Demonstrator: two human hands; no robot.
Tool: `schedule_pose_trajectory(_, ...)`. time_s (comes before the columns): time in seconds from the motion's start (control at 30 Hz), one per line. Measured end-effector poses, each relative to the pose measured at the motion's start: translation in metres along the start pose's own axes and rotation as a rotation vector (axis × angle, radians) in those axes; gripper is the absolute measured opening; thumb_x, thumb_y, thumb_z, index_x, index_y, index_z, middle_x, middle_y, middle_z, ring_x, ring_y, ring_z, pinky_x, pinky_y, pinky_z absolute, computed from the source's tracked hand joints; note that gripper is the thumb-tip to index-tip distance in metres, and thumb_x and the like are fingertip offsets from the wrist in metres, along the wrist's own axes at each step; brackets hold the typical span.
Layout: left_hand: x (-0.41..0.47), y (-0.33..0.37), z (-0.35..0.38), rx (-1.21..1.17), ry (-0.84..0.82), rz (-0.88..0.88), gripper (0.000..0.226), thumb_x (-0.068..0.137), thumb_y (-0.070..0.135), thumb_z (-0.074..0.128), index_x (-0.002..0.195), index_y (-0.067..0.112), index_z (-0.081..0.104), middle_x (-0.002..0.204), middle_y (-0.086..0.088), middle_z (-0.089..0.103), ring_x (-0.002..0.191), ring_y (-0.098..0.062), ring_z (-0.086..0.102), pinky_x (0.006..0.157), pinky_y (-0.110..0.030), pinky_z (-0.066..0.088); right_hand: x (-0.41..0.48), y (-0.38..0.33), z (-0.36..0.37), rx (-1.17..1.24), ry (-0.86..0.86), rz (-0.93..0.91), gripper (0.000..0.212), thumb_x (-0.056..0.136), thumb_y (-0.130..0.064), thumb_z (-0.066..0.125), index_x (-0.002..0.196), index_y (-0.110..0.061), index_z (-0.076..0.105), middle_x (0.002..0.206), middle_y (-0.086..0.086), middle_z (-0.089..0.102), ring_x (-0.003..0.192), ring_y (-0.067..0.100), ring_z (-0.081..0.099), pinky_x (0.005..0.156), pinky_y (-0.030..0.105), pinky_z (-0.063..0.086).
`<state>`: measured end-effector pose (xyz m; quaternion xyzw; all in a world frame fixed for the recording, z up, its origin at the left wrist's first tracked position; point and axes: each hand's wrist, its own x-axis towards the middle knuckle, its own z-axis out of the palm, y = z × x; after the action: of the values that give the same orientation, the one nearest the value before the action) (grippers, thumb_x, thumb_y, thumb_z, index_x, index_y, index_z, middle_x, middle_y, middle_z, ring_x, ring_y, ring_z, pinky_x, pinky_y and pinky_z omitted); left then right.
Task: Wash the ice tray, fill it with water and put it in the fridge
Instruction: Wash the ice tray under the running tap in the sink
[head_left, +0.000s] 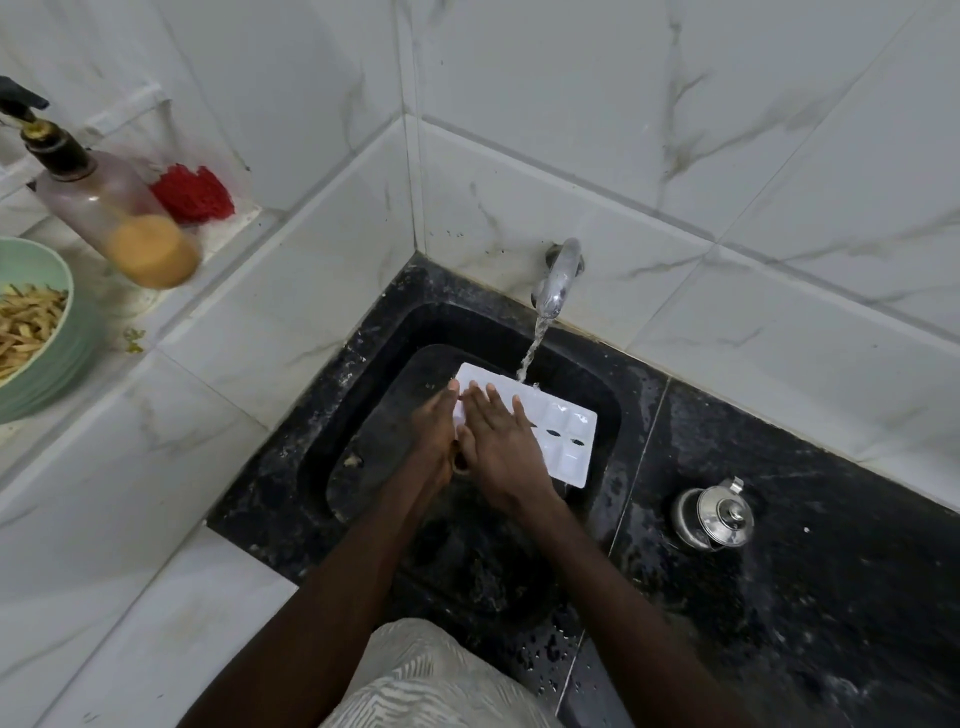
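A white ice tray (563, 434) with several compartments lies tilted inside the black stone sink (363, 415). Water runs from the metal tap (558, 278) onto the tray's far edge. My left hand (434, 431) grips the tray's left edge from the side. My right hand (501, 447) lies flat on top of the tray with its fingers spread, covering the near compartments.
A small steel kettle (714, 517) stands on the wet black counter to the right. On the white ledge at left are a pump bottle (119, 218) with orange liquid, a red scrubber (192, 193) and a green bowl (47, 353) of food strips. Tiled walls close the corner.
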<state>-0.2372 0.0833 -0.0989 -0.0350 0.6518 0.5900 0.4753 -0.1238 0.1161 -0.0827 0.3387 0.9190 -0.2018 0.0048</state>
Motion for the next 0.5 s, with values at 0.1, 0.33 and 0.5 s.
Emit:
schedule_pose_trajectory(0.1,-0.001,0.006,-0.003,0.01,0.04,0.042,0.025,0.104,0.029,0.063,0.107,0.007,0.073,0.093,-0.004,0.076,0.072,-0.01,0.073,0.057,-0.019,0.058,-0.007,0.002,0.003,-0.061,0.025,-0.073,0.069,0.105,-0.044,0.008,0.163,-0.013,0.027,0.171,0.004,0.022,0.16,0.017,0.011,0.131,0.044,0.001)
schedule_pose_trajectory(0.33,0.05,-0.017,-0.041,0.118,0.234,0.12,0.044,0.08,0.08,0.065,0.086,0.039,0.08,0.092,0.005,0.081,0.088,-0.022,0.078,0.09,-0.051,0.062,-0.04,0.054,0.007,-0.114,0.099,0.146,0.067,0.107,-0.046,0.009,0.163,-0.013,0.025,0.17,0.001,0.019,0.16,0.016,0.013,0.129,0.04,-0.008)
schedule_pose_trajectory(0.5,-0.011,0.005,-0.012,0.067,0.134,0.119,0.027,0.106,0.035,0.059,0.094,0.014,0.071,0.084,-0.003,0.074,0.055,-0.002,0.07,0.054,-0.022,0.058,-0.026,0.008,0.024,0.005,0.074,0.106,0.062,0.111,-0.04,0.023,0.164,-0.009,0.018,0.172,0.005,0.009,0.161,0.021,0.004,0.129,0.039,-0.007)
